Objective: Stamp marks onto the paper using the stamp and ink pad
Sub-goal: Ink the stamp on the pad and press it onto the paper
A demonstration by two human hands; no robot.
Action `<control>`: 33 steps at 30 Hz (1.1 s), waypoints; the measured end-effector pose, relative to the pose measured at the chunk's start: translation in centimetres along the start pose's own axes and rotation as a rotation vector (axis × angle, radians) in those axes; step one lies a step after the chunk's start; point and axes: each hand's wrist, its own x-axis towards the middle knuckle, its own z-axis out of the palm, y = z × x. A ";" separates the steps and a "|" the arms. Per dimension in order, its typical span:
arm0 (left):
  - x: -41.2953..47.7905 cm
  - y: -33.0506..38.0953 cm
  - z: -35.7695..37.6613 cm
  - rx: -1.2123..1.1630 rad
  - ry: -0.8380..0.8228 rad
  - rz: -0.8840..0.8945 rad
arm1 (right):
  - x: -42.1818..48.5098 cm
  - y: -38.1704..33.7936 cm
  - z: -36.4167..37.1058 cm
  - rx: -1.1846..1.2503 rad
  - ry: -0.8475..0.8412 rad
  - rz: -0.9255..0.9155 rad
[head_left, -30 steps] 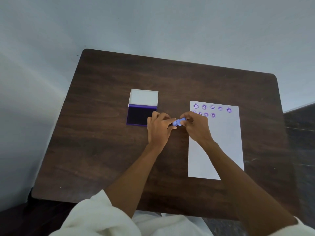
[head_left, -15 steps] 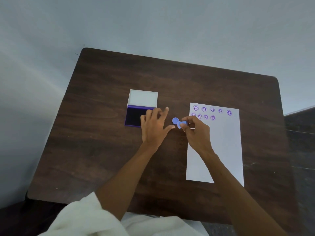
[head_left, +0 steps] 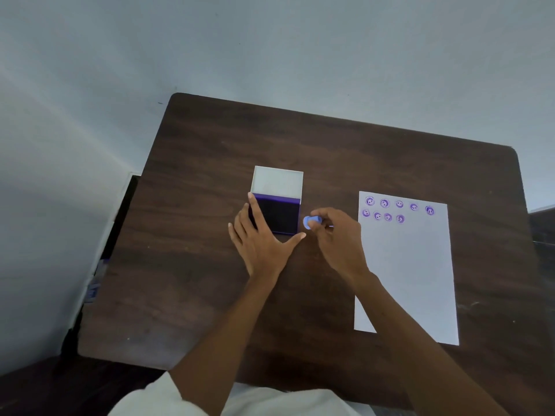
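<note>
An open ink pad lies on the dark wooden table, its white lid folded back and the dark purple pad facing up. My left hand rests flat with spread fingers against the pad's left and near edges. My right hand pinches a small blue stamp just right of the pad, its round face turned toward the pad. To the right lies a white paper with several purple round marks in two rows along its top.
The table's left edge and rounded far corners border a pale wall. A dark strip with small objects shows in the gap left of the table. My white sleeves sit at the near edge.
My left hand let go of the stamp and moved left to the ink pad, fingers spread. My right hand kept the stamp and carried it left toward the pad.
</note>
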 end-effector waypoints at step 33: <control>3.3 -7.3 -2.2 -0.066 -0.083 0.257 | 3.3 -2.3 4.9 -0.554 -0.239 -0.314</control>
